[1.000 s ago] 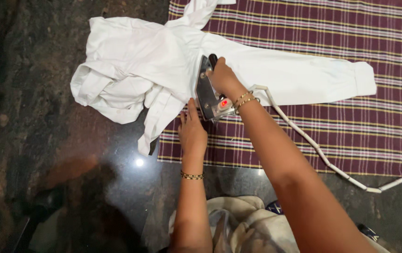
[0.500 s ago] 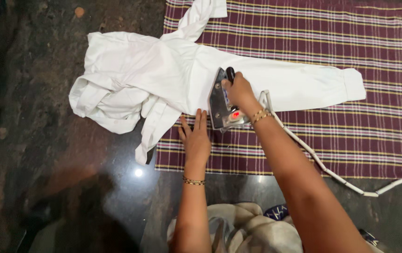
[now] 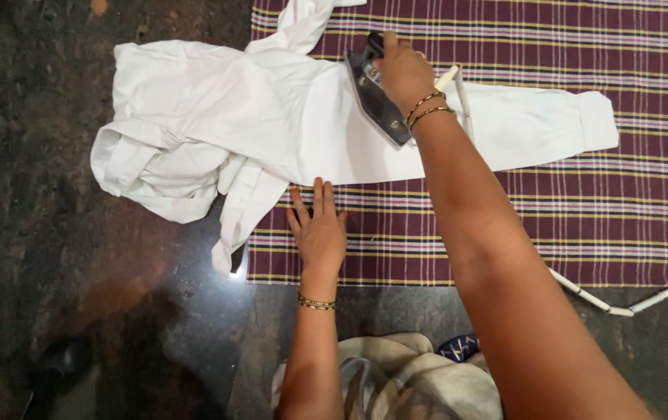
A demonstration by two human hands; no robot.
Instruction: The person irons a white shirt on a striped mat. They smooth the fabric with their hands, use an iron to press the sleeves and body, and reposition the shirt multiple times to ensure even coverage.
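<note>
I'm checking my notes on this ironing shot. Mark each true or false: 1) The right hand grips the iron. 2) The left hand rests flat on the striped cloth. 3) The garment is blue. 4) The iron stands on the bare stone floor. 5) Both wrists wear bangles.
1) True: the right hand grips the iron.
2) True: the left hand lies flat on the striped cloth, just below the garment's edge.
3) False: the white garment is white.
4) False: the iron is on the garment's sleeve, over the cloth.
5) True.
</note>
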